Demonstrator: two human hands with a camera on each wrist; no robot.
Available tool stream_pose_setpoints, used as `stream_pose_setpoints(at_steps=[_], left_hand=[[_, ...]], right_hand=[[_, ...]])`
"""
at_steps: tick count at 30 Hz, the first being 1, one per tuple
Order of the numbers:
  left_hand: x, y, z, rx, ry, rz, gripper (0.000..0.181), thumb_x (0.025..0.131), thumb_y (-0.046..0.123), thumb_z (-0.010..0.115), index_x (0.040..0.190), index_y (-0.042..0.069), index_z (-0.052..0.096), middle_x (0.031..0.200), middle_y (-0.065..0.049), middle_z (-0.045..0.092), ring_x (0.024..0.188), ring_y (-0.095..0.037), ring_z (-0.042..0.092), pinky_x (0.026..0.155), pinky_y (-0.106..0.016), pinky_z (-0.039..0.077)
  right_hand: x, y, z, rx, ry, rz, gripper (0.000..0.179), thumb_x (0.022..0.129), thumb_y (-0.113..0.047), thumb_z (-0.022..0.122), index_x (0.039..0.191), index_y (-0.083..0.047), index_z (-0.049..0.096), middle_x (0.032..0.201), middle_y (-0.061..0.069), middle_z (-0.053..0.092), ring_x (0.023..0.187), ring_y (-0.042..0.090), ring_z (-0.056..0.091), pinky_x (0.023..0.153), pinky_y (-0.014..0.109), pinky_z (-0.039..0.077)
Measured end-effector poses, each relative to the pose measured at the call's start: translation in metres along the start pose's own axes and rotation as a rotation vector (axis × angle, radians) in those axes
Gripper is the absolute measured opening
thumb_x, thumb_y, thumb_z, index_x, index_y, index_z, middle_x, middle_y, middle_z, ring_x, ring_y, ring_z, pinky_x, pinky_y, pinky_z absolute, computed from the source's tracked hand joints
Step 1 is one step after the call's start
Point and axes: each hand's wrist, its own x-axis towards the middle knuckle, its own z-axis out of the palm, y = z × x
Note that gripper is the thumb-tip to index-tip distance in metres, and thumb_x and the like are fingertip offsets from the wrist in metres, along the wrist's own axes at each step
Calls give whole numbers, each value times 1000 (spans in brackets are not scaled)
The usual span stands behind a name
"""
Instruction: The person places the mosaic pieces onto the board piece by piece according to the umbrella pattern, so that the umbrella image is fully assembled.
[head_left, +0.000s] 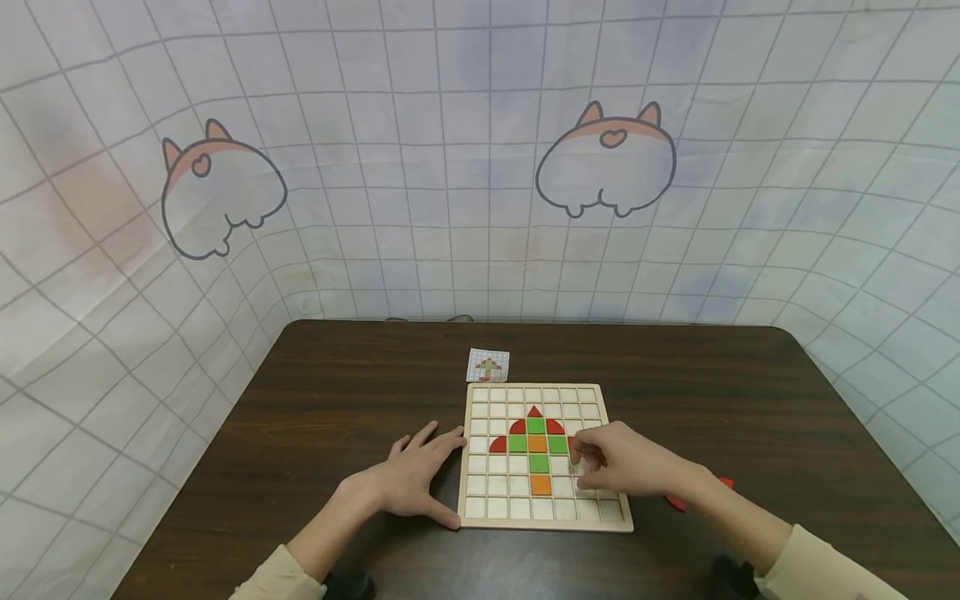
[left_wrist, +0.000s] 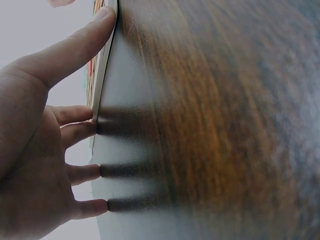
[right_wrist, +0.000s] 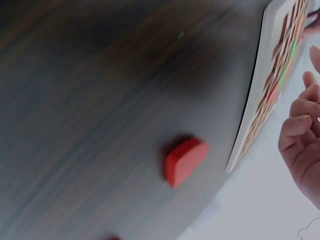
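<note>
A pale wooden grid board (head_left: 547, 525) lies on the dark table, with red, green and orange tiles set in an arrow-like figure. My left hand (head_left: 411, 479) is spread at the board's left side, its thumb and fingertips at the edge (left_wrist: 102, 70). Over the right part of the board is my right hand (head_left: 626, 458), fingers bent and thumb apart from the index finger, with no tile showing between them. Close by its index fingertip, a red tile (head_left: 572, 443) is partly hidden. The topmost tile is a red triangle (head_left: 534, 412).
A small printed card (head_left: 488, 365) with a similar coloured figure lies beyond the board's far left corner. Loose red pieces lie on the table right of the board, partly under my right forearm; one rounded red piece (right_wrist: 185, 161) shows clearly. A grid-patterned cloth (head_left: 480, 250) hangs behind the table.
</note>
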Motion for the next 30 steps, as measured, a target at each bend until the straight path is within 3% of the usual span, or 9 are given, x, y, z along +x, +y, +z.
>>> stream_pose_setpoints(at_steps=[14,30], left_hand=[[-1,-1,1,-5,8,5,108,77,58,86,161,16,33,169,-4,21,155,-40,5,112,-72,11],[-1,0,-1,-2,2,3,108,78,59,85,162,16,32,170,-4,20,155,-40,5,112,-72,11]], right_hand=[[-33,18,-26,-6,74,90,17,88,-17,83,94,-13,68,71,-11,50,64,4,48,62,26,44],[-69,43,-36,-7,112,121,16,90,-19,81,93,-14,67,69,-13,48,60,1,46,59,24,41]])
